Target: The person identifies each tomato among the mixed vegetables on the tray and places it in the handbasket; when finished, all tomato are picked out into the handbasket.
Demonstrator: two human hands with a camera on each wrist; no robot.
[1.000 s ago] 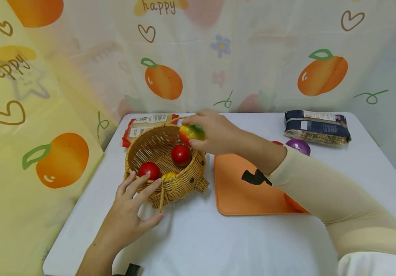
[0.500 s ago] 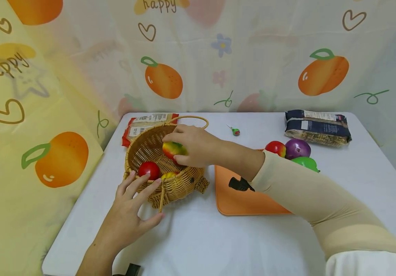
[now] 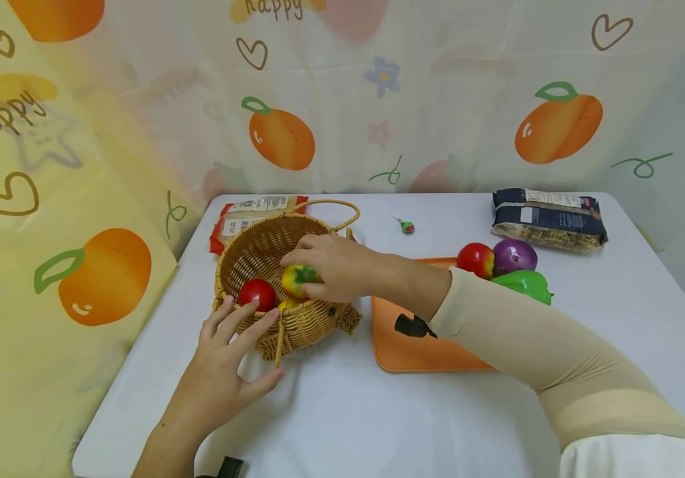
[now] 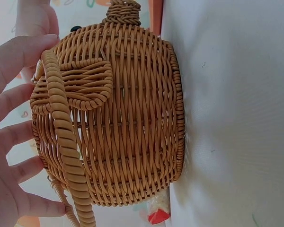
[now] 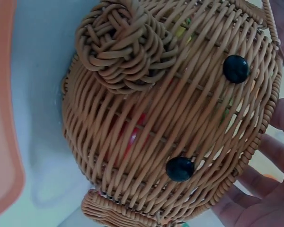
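In the head view, my right hand (image 3: 339, 265) reaches down inside the wicker basket (image 3: 306, 326) and grips a yellow-and-red fruit (image 3: 293, 280) with a green top. A round red fruit (image 3: 257, 294) lies in the basket beside it. Part of a yellow item (image 3: 287, 304) shows near the front rim. My left hand (image 3: 223, 368) has its fingers spread, with fingertips on the basket's front-left rim. From the left wrist, the fingers (image 4: 19, 137) look fairly straight beside the basket's coiled handle (image 4: 66, 137). The right wrist view shows the basket's button eyes (image 5: 180, 169); its wall hides the held fruit.
An orange cutting board (image 3: 396, 345) lies right of the basket, partly under my right arm. Beyond it sit a red-yellow fruit (image 3: 475, 259), a purple ball-shaped vegetable (image 3: 514, 257) and a green pepper (image 3: 524, 285). Packets (image 3: 548, 220) and a small green-red item (image 3: 407, 227) lie farther back.
My right hand has moved left and down from the basket's back-right rim into the basket, carrying the yellow-and-red fruit. My left hand has stayed at the rim.
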